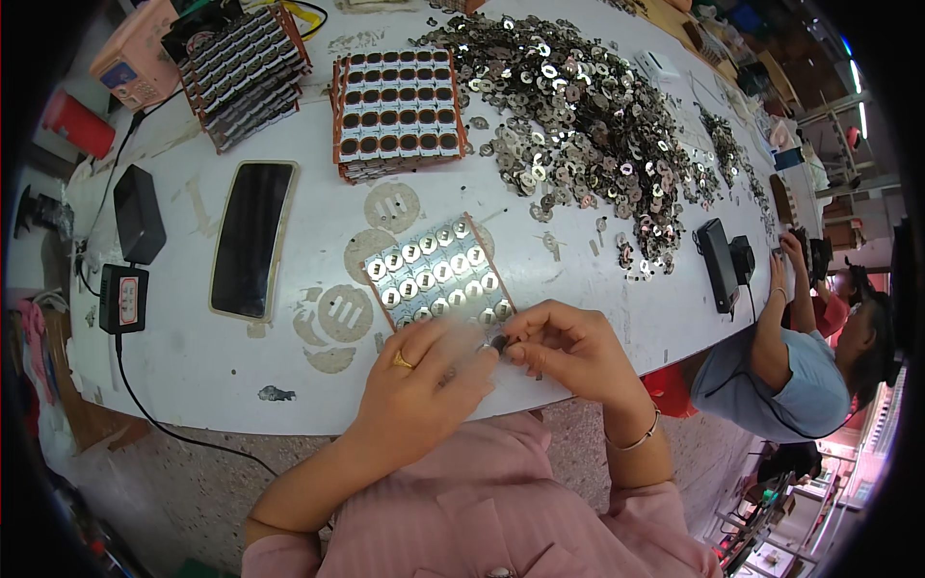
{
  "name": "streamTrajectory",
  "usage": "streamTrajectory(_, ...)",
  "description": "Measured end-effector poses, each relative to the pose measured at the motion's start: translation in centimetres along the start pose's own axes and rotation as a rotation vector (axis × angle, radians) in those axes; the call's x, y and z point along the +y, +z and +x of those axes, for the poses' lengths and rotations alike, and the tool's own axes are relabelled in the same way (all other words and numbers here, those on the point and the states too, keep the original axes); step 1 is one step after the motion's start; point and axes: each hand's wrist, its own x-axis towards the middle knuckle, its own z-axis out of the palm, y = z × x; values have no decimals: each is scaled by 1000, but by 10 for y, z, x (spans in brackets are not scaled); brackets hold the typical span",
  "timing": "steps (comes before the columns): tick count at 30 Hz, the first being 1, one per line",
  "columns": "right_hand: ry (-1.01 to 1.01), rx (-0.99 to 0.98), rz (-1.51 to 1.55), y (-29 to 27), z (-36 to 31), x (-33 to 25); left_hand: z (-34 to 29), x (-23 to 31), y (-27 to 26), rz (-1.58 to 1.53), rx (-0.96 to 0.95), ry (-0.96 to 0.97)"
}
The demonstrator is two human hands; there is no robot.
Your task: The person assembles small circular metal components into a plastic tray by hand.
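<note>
A panel of small circuit boards [438,275] lies slightly tilted on the table in front of me, with rows of bright round metal pieces on it. My left hand [419,376], wearing a ring, reaches over the panel's near edge; its fingers are smeared by motion and hide part of the near rows. Just right of it, the thumb and forefinger of my right hand [573,352] are pinched at a small dark round piece [498,342]. Whether the left fingertips touch that piece too is hard to see.
A large heap of loose metal pieces [597,125] spreads across the far right. Beyond the panel stand stacked panels [400,106] and another stack [246,77]. A phone [252,241] and black adapters [140,214] lie left. A co-worker [790,366] sits at right.
</note>
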Motion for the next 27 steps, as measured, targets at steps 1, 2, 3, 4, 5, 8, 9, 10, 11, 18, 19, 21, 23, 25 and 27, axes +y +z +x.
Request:
streamTrajectory(1, 2, 4, 0, -1, 0, 2, 1, 2, -2, 59, -80, 6)
streamTrajectory(2, -92, 21, -156, -1, 0, 6, 1, 2, -4, 119, -160, 13)
streamTrajectory(3, -187, 33, -312, -2, 1, 9, -1, 1, -2, 118, -160, 13)
streamTrajectory(4, -186, 33, -312, -1, 2, 10, -5, -2, 1, 168, -169, 29)
streamTrajectory(5, -231, 32, -352, -1, 4, 11, -7, -4, 3, 217, -177, 46)
streamTrajectory(8, -323, 31, -450, 3, 7, 13, -8, -6, 2, 232, -186, 69)
streamTrajectory(9, -374, 30, -508, 4, 9, 14, -8, -6, 2, 231, -187, 70)
streamTrajectory(10, -373, 31, -507, 4, 10, 15, -8, -6, 2, 223, -188, 68)
streamTrajectory(11, -407, 53, -496, 4, 11, 16, -8, -6, 1, 214, -190, 65)
streamTrajectory(18, -320, 111, -515, 11, 3, 14, -12, -7, 4, 208, -202, 64)
streamTrajectory(19, -318, 112, -515, 11, 2, 15, -12, -7, 4, 204, -191, 65)
streamTrajectory(21, -396, 101, -576, 12, 1, 17, -12, -7, 5, 197, -180, 68)
streamTrajectory(23, -453, 125, -634, 14, -1, 19, -11, -6, 3, 212, -195, 75)
streamTrajectory(25, -518, 146, -693, 10, 1, 19, -10, -5, 1, 217, -215, 68)
streamTrajectory(27, -606, 88, -597, -4, 5, 15, -10, -5, 1, 224, -234, 60)
